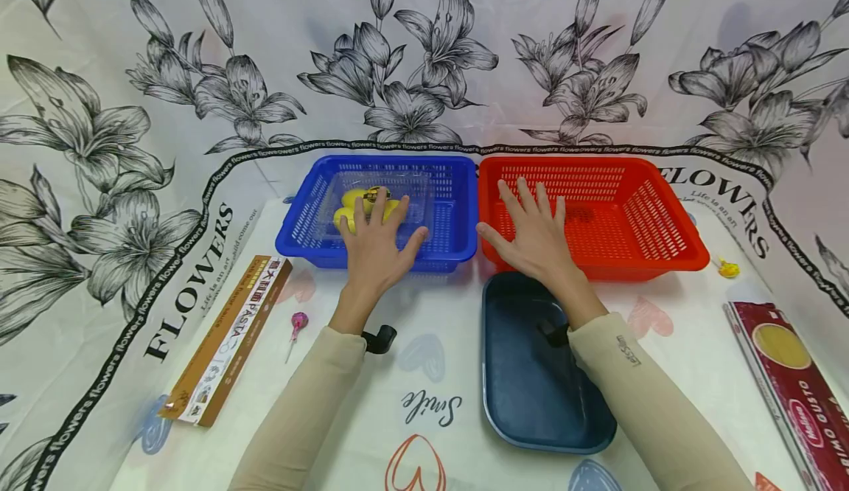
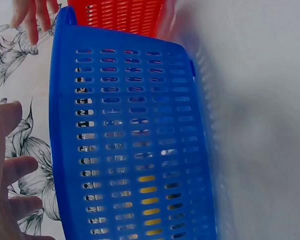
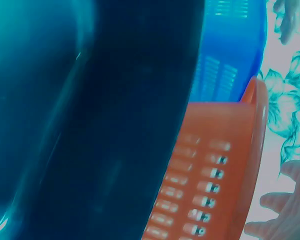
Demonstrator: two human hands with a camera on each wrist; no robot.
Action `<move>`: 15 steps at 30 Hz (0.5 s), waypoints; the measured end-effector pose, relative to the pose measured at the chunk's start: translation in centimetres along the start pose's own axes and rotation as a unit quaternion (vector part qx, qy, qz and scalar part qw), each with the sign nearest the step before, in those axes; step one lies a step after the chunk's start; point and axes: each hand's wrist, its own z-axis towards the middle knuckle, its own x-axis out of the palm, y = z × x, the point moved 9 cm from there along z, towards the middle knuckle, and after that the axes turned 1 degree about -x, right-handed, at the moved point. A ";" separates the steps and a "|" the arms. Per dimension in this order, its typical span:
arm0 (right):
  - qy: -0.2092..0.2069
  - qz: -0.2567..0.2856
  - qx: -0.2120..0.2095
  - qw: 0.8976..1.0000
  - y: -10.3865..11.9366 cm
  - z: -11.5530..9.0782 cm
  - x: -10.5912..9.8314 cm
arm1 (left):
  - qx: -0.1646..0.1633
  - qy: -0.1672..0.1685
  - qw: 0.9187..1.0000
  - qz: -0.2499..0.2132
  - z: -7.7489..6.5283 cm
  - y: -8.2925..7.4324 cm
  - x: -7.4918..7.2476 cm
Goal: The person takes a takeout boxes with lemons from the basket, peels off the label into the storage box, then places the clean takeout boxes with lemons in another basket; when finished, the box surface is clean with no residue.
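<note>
My left hand [image 1: 376,248], fingers spread and straight, hovers over the front of the blue basket [image 1: 308,253] and holds nothing. Inside that basket a clear plastic box [image 1: 419,187] contains several yellow rounded things [image 1: 354,197], one with a black label; my fingers partly cover them. My right hand [image 1: 539,237], also spread and empty, is above the left part of the red basket [image 1: 637,259]. Under my right wrist lies a dark blue rectangular dish [image 1: 530,380]. In the left wrist view, yellow shows through the slots of the blue basket's wall [image 2: 125,110].
To the left lie a long brown pasta box [image 1: 228,343] and a pink lollipop [image 1: 300,321]. At the right are a small yellow wrapped candy [image 1: 728,268] and a dark red pasta pack [image 1: 789,380]. A flowered cloth [image 1: 424,56] hangs behind the baskets.
</note>
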 end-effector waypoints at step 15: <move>0.024 0.102 -0.062 0.993 3.6 1.8 1.2 | -0.003 -0.082 0.996 -0.026 -1.2 2.0 -1.6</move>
